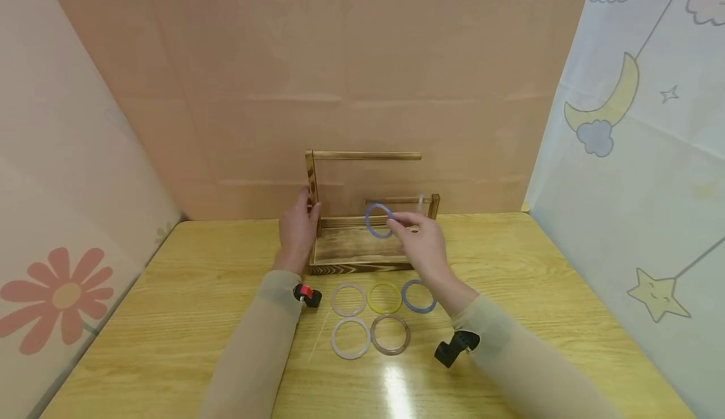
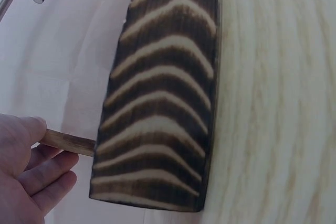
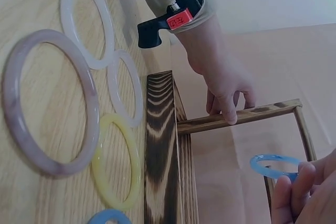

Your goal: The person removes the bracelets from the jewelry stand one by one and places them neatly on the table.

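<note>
A wooden stand point(image 1: 362, 268) with a tray base and two horizontal bars is at the back of the table. My left hand point(image 1: 297, 227) grips its tall left post point(image 2: 68, 142), thumb on one side and fingers on the other. My right hand point(image 1: 421, 243) pinches a translucent blue bangle point(image 3: 273, 157) between thumb and fingers, above the tray and near the free end of the lower bar point(image 1: 396, 201). A whitish bangle point(image 1: 420, 203) hangs on that bar near its right post. The upper bar point(image 1: 365, 155) carries no bangle.
In front of the stand lie several bangles: a pale pink one point(image 1: 333, 299), a yellow one point(image 1: 384, 312), a blue one point(image 1: 419, 311), a white one point(image 1: 351, 357) and a mauve-brown one point(image 1: 391, 352). Fabric walls point(image 1: 283, 60) enclose the table.
</note>
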`<state>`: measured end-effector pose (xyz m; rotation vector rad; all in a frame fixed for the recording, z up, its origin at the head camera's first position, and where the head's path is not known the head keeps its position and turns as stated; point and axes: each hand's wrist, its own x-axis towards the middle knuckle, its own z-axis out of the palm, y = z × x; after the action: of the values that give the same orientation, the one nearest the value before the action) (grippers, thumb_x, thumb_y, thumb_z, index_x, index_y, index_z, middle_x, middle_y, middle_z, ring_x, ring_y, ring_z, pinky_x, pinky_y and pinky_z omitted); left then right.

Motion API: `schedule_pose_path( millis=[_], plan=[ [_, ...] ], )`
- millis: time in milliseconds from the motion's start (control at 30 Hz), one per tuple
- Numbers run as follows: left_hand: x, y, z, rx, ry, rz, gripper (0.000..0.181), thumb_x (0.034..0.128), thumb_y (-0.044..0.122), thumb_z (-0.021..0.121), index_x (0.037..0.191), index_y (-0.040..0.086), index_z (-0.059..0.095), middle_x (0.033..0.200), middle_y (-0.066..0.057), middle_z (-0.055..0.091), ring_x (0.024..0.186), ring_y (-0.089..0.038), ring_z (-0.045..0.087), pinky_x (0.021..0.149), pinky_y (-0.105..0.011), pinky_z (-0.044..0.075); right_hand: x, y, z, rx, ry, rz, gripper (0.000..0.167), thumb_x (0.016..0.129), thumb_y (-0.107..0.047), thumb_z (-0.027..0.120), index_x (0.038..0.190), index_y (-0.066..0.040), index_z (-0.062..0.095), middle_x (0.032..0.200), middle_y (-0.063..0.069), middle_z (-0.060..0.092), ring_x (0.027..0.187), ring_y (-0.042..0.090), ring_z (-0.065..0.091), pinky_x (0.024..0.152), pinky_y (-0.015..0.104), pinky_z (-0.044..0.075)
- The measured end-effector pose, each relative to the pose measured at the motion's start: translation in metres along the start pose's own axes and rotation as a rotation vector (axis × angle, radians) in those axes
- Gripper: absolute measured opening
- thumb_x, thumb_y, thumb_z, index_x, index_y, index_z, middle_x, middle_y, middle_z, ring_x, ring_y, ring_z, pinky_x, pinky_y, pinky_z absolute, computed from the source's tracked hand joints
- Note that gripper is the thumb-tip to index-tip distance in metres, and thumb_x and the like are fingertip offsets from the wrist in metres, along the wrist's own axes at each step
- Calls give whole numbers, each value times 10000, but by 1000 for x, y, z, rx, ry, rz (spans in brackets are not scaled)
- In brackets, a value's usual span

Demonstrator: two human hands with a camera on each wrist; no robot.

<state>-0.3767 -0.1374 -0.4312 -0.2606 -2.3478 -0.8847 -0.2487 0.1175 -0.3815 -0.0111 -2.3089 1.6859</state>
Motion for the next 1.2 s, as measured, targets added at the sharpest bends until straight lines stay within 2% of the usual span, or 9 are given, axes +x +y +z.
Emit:
schedule_pose_path(
  millis=[133, 267, 367, 500, 700, 833, 967, 1200],
  plan=[
    [0, 0, 1, 7, 13, 11, 359, 1097, 186, 730, 1405, 30, 633, 1119, -217, 788, 797, -451, 752, 708, -607, 596, -8, 1, -10, -8, -30, 20, 278, 1076, -306, 767, 1287, -131, 812, 1231, 98, 665, 971, 258, 734, 778, 331, 654],
    [1, 0, 0, 0, 11, 12, 316, 1092, 174, 736, 1357, 33, 641, 1093, -214, 789, 827, -441, 769, 706, -600, 602, -15, 2, -20, -25, -48, 32, 284, 1085, -309, 753, 1294, -124, 806, 1253, 91, 677, 1014, 257, 687, 845, 441, 663],
    [1, 0, 0, -4, 7, 11, 310, 1092, 176, 736, 1349, 31, 639, 1091, -214, 787, 845, -436, 772, 714, -595, 605, -20, 3, -27, -40, -54, 35, 281, 1091, -284, 745, 1296, -102, 805, 1242, 96, 700, 1056, 314, 672, 818, 451, 665],
    [1, -1, 0, 2, 7, 10, 372, 1094, 174, 734, 1415, 20, 627, 1130, -218, 785, 850, -438, 767, 728, -596, 605, -26, 4, -35, -60, -73, 29, 282, 1094, -270, 741, 1294, -82, 803, 1240, 114, 701, 1035, 329, 659, 733, 343, 649],
    [-1, 0, -2, 17, 5, 5, 400, 1094, 178, 734, 1440, 19, 614, 1150, -218, 787, 864, -459, 760, 757, -616, 601, -39, 3, -46, -77, -96, 57, 292, 1091, -261, 745, 1293, -56, 796, 1335, 126, 713, 1047, 255, 673, 717, 298, 622],
    [-1, -1, -2, 21, 2, -1, 408, 1093, 181, 735, 1446, 20, 608, 1145, -222, 785, 859, -465, 756, 760, -617, 601, -45, 3, -52, -91, -124, 81, 298, 1088, -264, 750, 1286, -45, 791, 1223, 138, 717, 806, 176, 650, 679, 297, 594],
    [-2, 0, -3, 25, 0, 2, 420, 1089, 187, 742, 1449, 18, 606, 1146, -227, 784, 833, -469, 751, 741, -618, 600, -50, 8, -58, -121, -157, 100, 309, 1089, -269, 747, 1301, -48, 783, 1169, 115, 683, 610, 161, 574, 657, 327, 572],
    [-1, 0, -2, 14, 0, 16, 375, 1084, 171, 748, 1399, 14, 620, 1127, -220, 786, 852, -448, 763, 740, -611, 604, -60, 15, -68, -172, -181, 137, 329, 1083, -288, 755, 1313, -55, 780, 1269, 132, 718, 610, 241, 612, 633, 369, 536]
  ],
)
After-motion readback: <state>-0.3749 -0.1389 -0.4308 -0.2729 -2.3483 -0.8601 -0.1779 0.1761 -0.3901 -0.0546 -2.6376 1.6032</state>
